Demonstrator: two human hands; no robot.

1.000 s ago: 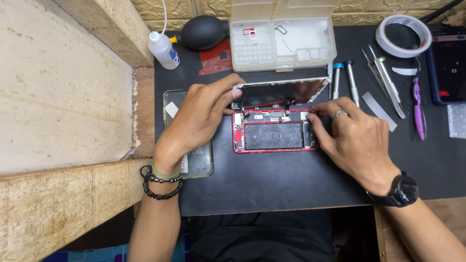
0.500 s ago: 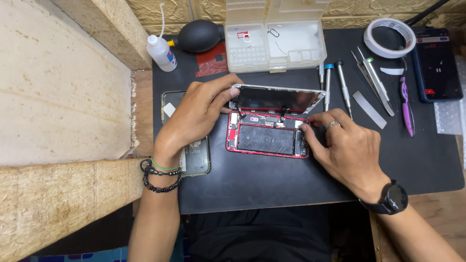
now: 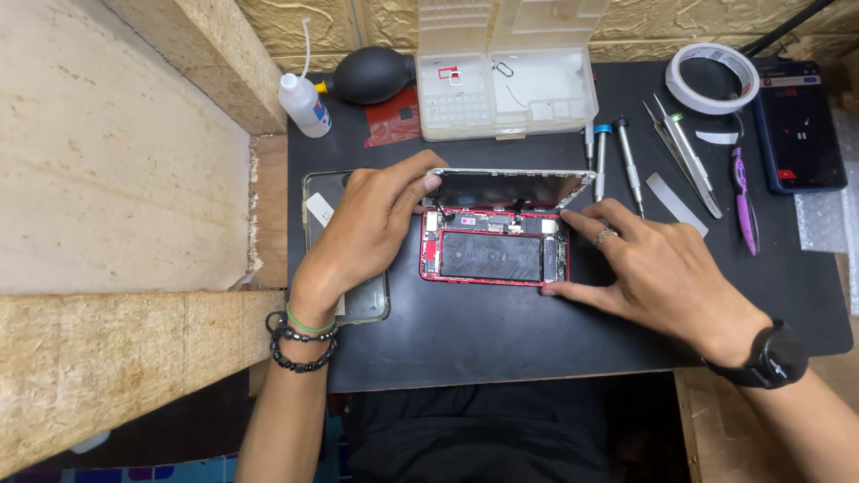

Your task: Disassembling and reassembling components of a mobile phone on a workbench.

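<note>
**A:** Where did the opened phone sit?

**B:** The red phone body (image 3: pixel 495 258) lay flat on the black work mat (image 3: pixel 501 340), near its middle, back down, with the dark battery (image 3: pixel 490 257) exposed. Its screen panel (image 3: pixel 508 189) stood tilted up along the far long edge, hinged open over the body.

**A:** Left hand?

**B:** The left hand (image 3: pixel 371 228) came in from the left side. Fingers were curled loosely, tips gripping the left end of the lifted screen panel, thumb underneath by the phone's corner. Beaded bracelets (image 3: pixel 302 340) sat on that wrist. Under the palm lay a clear phone case (image 3: pixel 358 300), partly covered.

**A:** Right hand?

**B:** The right hand (image 3: pixel 667 273) was spread flat and held nothing. Forefinger tip touched the right corner of the screen panel; thumb pressed the near right edge of the red body. Ring on one finger, black watch (image 3: pixel 769 356) on the wrist.

**A:** Surroundings?

**B:** Far side of the mat: a clear plastic parts box (image 3: pixel 506 98), lid up; a black rubber air blower (image 3: pixel 371 74); a small white dropper bottle (image 3: pixel 302 105). To the right: three screwdrivers (image 3: pixel 601 148) just beyond the phone, tweezers (image 3: pixel 687 156), a purple tool (image 3: pixel 743 201), a roll of white tape (image 3: pixel 713 78), and a second dark phone (image 3: pixel 798 125) at the mat's far right corner.
</note>
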